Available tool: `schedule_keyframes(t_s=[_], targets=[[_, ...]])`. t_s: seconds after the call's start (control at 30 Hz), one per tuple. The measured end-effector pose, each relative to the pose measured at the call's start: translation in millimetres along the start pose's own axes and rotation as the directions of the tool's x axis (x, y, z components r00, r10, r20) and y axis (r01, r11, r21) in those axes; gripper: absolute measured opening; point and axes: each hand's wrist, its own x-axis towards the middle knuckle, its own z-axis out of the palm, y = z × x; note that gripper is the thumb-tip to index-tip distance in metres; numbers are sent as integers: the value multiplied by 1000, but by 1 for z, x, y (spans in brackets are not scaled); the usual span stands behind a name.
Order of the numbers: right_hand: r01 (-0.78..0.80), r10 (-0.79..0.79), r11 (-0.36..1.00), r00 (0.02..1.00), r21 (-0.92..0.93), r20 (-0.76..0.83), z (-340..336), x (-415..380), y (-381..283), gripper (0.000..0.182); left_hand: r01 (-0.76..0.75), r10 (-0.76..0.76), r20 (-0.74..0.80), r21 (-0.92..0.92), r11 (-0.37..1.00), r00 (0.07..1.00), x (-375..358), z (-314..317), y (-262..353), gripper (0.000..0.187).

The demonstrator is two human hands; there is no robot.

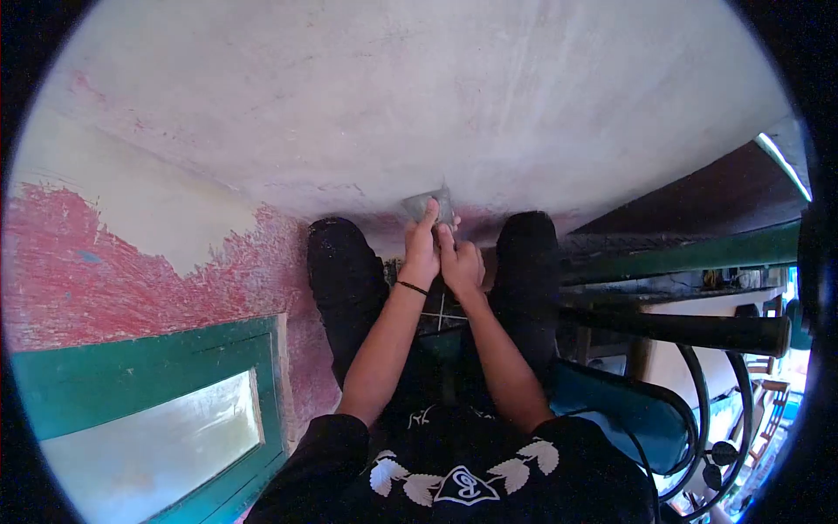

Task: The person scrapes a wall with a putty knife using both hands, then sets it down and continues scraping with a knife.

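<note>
A grey, flat-bladed putty knife [419, 206] is pressed against or held very near the lower part of the white-smeared wall [489, 105]. My left hand [422, 251] is closed on it, the thumb lying up along the blade. Just to the right, my right hand [464, 265] is closed around the handle, its thumb pointing up too. Both hands touch each other between my knees, and they hide most of the handle. A thin dark band circles my left wrist.
On the left the wall shows scratched pink paint [131, 279] above a green-framed window [175, 367]. A chair with a blue seat [620, 415] and curved black metal stands close on my right. Behind it are a green rail [690, 255] and more furniture.
</note>
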Motion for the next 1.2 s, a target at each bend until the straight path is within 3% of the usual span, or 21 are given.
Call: schedule_keyframes(t_s=[0.07,0.17,0.27,0.37,0.57,0.67,0.77,0.97,1.07,1.2], targets=[[-16,16,1000,999,-9,35,6,5,10,71,49,-48,-53,8,999,997,2,-4,-6,33],[36,-38,998,999,-43,-36,-6,-2,-9,74,-19,19,12,-18,1000,1000,3,1,-2,34],[-21,25,997,999,-75,40,-7,1,-8,76,9,-9,29,3,1000,1000,-1,2,3,36],[-46,46,991,999,-125,-1,3,2,6,77,63,-63,-1,14,998,998,8,-13,-12,36],[-7,5,998,1000,-68,-29,-3,-2,-8,79,3,-3,33,-9,1000,999,-1,2,6,36],[-22,24,999,999,-45,48,1,1,-2,78,7,-6,-17,17,1000,1000,0,-5,-3,35],[58,-59,998,998,29,27,8,3,10,77,29,-29,-34,-2,1000,999,6,-13,-10,34],[32,-37,997,996,-71,-77,1,-5,-9,75,2,-2,42,5,1000,999,2,-7,-1,36],[-10,12,996,1000,-92,28,18,8,21,77,72,-70,-62,21,997,996,12,-26,-22,37],[9,-11,996,1000,-85,-17,15,14,15,80,21,-21,104,1,1000,994,9,-13,-3,43]])
